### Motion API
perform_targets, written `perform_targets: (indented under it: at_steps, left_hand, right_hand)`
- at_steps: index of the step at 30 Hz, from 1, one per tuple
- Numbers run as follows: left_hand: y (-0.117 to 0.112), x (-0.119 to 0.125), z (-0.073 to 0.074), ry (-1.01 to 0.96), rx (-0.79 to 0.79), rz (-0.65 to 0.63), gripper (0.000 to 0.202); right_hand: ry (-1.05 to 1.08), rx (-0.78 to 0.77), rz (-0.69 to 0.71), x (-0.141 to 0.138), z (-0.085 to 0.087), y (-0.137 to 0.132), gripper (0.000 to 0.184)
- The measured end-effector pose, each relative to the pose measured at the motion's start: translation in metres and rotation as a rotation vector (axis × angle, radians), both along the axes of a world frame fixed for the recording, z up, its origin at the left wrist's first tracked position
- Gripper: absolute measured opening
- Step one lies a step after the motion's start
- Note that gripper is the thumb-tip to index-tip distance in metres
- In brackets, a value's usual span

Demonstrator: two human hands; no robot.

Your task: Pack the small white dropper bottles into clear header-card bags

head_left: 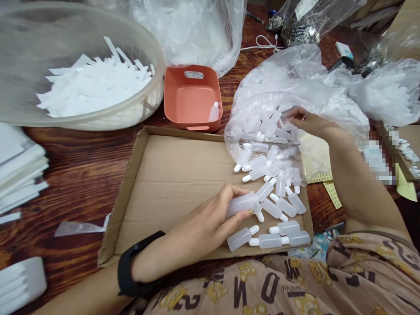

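My left hand (226,208) is closed around a small frosted plastic bottle (241,204) above a shallow cardboard tray (157,175). Just past its fingertips, several similar bottles with slim white caps (274,209) lie scattered in the tray's right side. My right hand (305,120) is at the mouth of a clear plastic bag (262,89), its thumb and fingers pinched on the film. More of the same bottles spill out of this bag onto the tray. The exact fold between the right fingertips is hard to make out.
Behind the tray stands an orange basket (193,98) with one bottle inside. A large round basin (144,105) of white strips is at the left. Stacked white sheets (19,166) and a white ridged object (22,280) lie near the left edge. More filled bags stand behind.
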State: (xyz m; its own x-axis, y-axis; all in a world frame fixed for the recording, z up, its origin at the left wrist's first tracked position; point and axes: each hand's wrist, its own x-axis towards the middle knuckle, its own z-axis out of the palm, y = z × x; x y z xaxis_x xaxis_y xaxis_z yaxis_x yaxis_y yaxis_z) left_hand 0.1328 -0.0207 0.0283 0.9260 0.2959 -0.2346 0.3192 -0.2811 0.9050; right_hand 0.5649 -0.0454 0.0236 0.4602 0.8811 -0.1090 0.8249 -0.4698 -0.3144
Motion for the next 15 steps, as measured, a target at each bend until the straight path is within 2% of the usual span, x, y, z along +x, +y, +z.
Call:
perform_targets:
  at_steps: [2,4,9,15]
  left_hand:
    - [0.001,0.001,0.000,0.012,-0.019,-0.016,0.036]
    - [0.001,0.002,0.000,0.022,-0.028,-0.019,0.037]
    - [0.000,0.004,0.000,0.073,-0.056,-0.014,0.032]
    - [0.001,0.006,0.001,-0.001,-0.060,0.008,0.029]
  right_hand:
    - [0.011,-0.054,0.192,-0.017,-0.002,0.005,0.023]
    - [-0.037,-0.117,0.317,-0.030,-0.005,0.009,0.021]
    - [-0.131,-0.176,0.320,-0.042,-0.015,0.020,0.026]
    - [-0.107,-0.099,0.375,-0.043,-0.030,0.030,0.029]
